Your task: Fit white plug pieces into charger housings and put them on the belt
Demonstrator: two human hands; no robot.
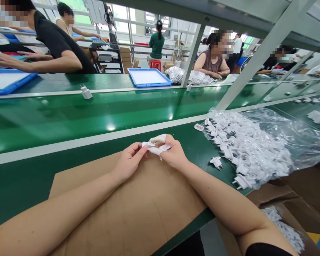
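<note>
Above a sheet of brown cardboard (130, 199), my two hands meet at a small white plastic part (148, 144). My left hand (129, 160) pinches this part between thumb and fingers. White coverings wrap the thumb and a finger of my right hand (174, 153), which is closed around a white plug piece (164, 147), partly hidden by the fingers. The two pieces are close together; I cannot tell whether they are joined. Right of my hands, a loose white plug part (216, 162) lies on the green table, beside a large pile of similar white plug parts (245, 145).
Clear plastic bagging (296, 138) lies around the pile. Beyond a pale rail runs a green conveyor belt (138, 106), with a white plug adapter (86, 92) at its far edge. A blue-rimmed tray (149, 85) stands across. A slanted metal post (245, 74) rises at right. Several co-workers sit opposite.
</note>
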